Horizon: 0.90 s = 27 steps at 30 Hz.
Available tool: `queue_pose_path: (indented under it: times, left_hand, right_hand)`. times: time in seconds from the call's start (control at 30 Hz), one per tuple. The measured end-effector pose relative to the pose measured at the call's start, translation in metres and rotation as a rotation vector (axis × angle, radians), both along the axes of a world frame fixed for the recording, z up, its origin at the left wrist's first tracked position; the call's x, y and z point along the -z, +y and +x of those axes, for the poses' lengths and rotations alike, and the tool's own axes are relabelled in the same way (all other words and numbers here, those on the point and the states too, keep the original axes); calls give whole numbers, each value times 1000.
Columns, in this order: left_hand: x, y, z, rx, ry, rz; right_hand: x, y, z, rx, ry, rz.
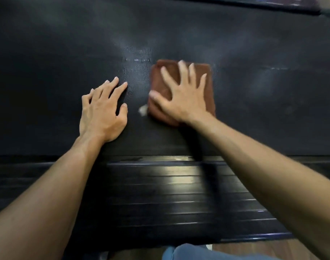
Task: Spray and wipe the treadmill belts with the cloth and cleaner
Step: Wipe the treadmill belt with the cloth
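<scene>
Head view. Right hand [181, 98] flat on the cloth [207, 89], fingers straight and spread, palm pressing it down — no pinch, nothing curled round it. Cloth is brown, folded to a rough square, lying on the belt [47, 72]. Left hand [102, 113] just beside the right, apart from the cloth, fingers extended with tips touching the belt, holding nothing.

Open room: belt runs wide to both sides of the right hand and well beyond the fingertips. Far edge shows as a dark rail [254, 2] at the top right. On the wrist side of both hands the belt ends at a ribbed black side rail [160, 194], both forearms crossing over it.

Surface: belt is black, fine textured, with a wet-looking sheen patch [139, 51] just past the cloth's far left corner. A small white bit [142, 109] sits touching the cloth's near left corner — cannot tell what it is. Ribbed rail glossy, reflecting light. Below it a strip of brown wood-look floor [254, 250] and a blue-clad knee [188, 252].

No readable writing or brand marks.
</scene>
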<state>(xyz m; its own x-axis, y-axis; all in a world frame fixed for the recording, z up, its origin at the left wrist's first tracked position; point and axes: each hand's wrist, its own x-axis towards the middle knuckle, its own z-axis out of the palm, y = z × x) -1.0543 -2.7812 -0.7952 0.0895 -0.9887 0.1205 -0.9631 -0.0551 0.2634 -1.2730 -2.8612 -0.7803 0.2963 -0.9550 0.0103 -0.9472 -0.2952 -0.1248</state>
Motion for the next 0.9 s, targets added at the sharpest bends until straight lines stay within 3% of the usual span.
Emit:
queue_pose_path:
  times: [0.07,0.13,0.27,0.33,0.43,0.53,0.63,0.73,0.8,0.9]
  left_hand:
    - [0,-1,1,2,-5,-8]
    - [2,-1,1,10,-21,-6]
    - [4,-1,1,-2,-31,2]
    - [3,-2,2,8,-32,1]
    - [3,-2,4,13,-31,2]
    - [4,-1,5,1,-35,-7]
    - [5,-1,2,9,-37,-2]
    - [4,-1,4,12,-30,2]
    - [4,-2,4,18,-20,1]
    - [2,-2,5,22,-21,-3]
  right_hand:
    - [2,47,-14,-180,10,-44]
    - [4,72,-47,-194,25,-48]
    - [0,2,-59,176,-6,19]
    - [-4,-32,-29,225,-14,62]
    - [-2,-5,6,-12,-17,23]
    - [6,65,-21,-246,-13,-74]
    - [0,45,-60,-30,20,-40]
    - [-4,-21,-32,267,-26,66]
    - [-4,-33,2,181,-11,70]
    - [-2,20,10,-155,-10,-5]
